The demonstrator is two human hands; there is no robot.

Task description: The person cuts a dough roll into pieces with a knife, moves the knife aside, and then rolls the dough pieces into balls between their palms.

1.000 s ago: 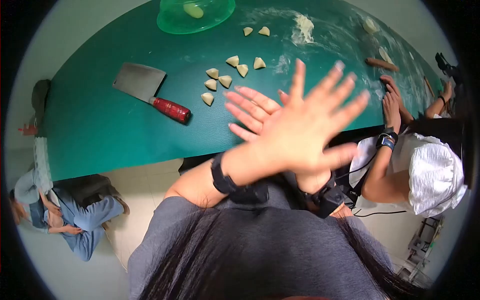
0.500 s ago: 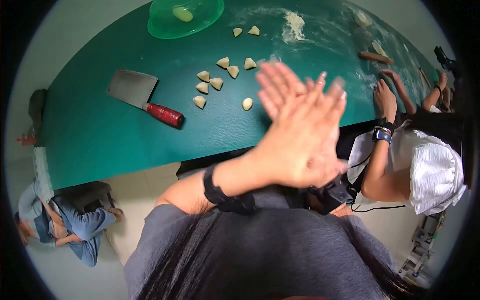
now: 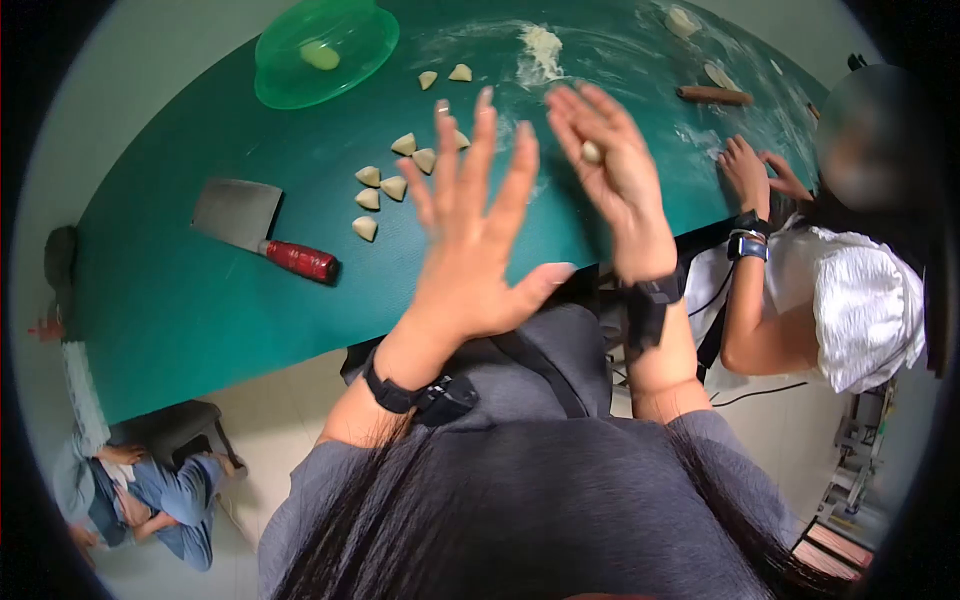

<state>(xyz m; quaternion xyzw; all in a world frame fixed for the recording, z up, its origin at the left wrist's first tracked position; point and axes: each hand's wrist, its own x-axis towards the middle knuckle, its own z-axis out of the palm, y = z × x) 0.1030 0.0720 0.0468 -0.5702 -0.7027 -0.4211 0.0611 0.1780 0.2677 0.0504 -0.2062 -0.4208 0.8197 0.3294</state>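
Note:
My left hand is raised over the table, fingers spread wide, with nothing in it. Beside it, my right hand is turned palm up with the fingers slightly curled. A small pale dough ball rests in that hand near the base of the fingers. Several cut dough pieces lie on the green table beyond and to the left of my left hand, which partly covers the group. Farther back are two more pieces.
A cleaver with a red handle lies at the left. Behind it stands a green translucent bowl with a pale lump. Flour is heaped at the back. A co-worker's hands are on the table at the right, near a rolling pin.
My hands were pressed together, left over right; now they are apart, the left moved leftward with fingers spread. The dough ball in my right palm has come into sight. The view has shifted slightly.

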